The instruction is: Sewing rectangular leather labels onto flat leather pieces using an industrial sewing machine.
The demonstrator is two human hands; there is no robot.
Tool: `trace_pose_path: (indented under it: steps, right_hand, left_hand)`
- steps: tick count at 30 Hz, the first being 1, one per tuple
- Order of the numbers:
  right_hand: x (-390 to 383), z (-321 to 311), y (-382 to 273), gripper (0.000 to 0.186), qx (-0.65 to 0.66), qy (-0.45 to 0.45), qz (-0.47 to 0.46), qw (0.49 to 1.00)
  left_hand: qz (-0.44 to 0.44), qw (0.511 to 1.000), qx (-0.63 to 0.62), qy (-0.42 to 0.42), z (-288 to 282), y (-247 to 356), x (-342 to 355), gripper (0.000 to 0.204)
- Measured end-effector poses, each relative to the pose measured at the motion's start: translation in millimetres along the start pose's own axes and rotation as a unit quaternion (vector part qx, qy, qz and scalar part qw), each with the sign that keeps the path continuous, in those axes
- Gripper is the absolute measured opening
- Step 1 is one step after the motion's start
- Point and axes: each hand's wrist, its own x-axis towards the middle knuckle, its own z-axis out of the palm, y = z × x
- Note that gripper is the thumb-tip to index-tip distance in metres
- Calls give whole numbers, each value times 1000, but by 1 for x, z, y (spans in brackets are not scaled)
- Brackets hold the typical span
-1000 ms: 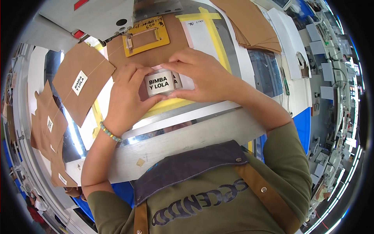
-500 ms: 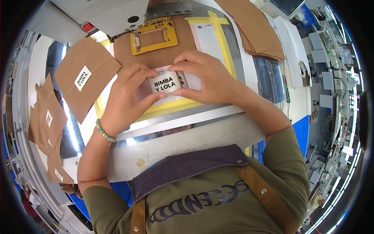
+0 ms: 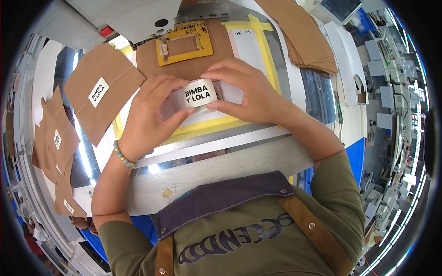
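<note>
My left hand [image 3: 149, 108] and my right hand [image 3: 251, 89] pinch a small white label [image 3: 199, 94] with black print between fingertips and thumbs. The label bows slightly, and an edge of another piece shows behind its right side. Beneath the hands lies white sheeting edged with yellow tape [image 3: 202, 124]. Just beyond my fingers, a brown panel [image 3: 221, 46] lies flat with a yellow rectangular frame template [image 3: 186, 59] on top. To the left of my left hand is another brown panel [image 3: 110, 64], bearing a similar white label [image 3: 98, 92].
A white machine head [image 3: 124, 14] overhangs the far left of the work surface. More labelled brown panels [image 3: 57, 119] overlap at the left edge. A stack of brown panels [image 3: 304, 37] sits at the far right, with a screen [image 3: 340, 8] beyond.
The label has shifted slightly right and upward in my fingers and now covers most of the piece behind it. Both hands keep nearly the same place.
</note>
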Motion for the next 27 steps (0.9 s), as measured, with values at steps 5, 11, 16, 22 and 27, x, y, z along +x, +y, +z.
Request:
trace_pose_path:
  steps: [5,11,16,22,27]
  right_hand:
    - [6,-1,-1,49,-30,26,-15,999]
    - [31,-14,10,46,-134,25,-40,990]
    - [72,-7,43,34,-148,50,-44,987]
    - [74,-7,47,30,-151,41,-42,987]
    - [68,-6,48,26,-196,49,-119,972]
  left_hand:
    - [49,997,-18,47,0,-1,4,51]
    - [-29,994,-74,78,-7,-4,9,53]
    - [19,992,71,105,-13,-12,15,55]
    - [89,972,213,52,-13,-24,19,52]
    - [118,961,247,41,-6,-33,23,46]
